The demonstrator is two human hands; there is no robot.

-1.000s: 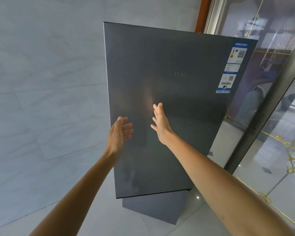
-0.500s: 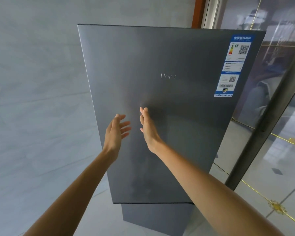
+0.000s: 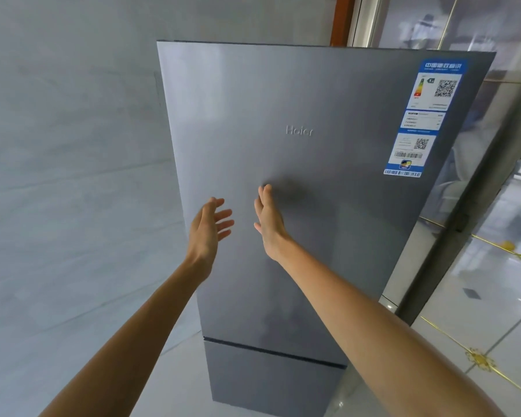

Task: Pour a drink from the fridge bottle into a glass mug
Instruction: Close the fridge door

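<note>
The grey fridge [image 3: 328, 251] stands closed against the wall [image 3: 73, 145]. Both hands are raised in front of its upper door, below the logo. The left hand [image 3: 206, 233] has its fingers spread and relaxed, holding nothing. The right hand [image 3: 269, 224] is flat with straight fingers, and I cannot tell whether their tips touch the door. A blue sticker [image 3: 424, 118] sits in the door's upper right corner.

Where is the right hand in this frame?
Head view, centre: the right hand is raised flat at the fridge's upper door, below the brand lettering, with the left hand just to its left; contact is unclear.
</note>
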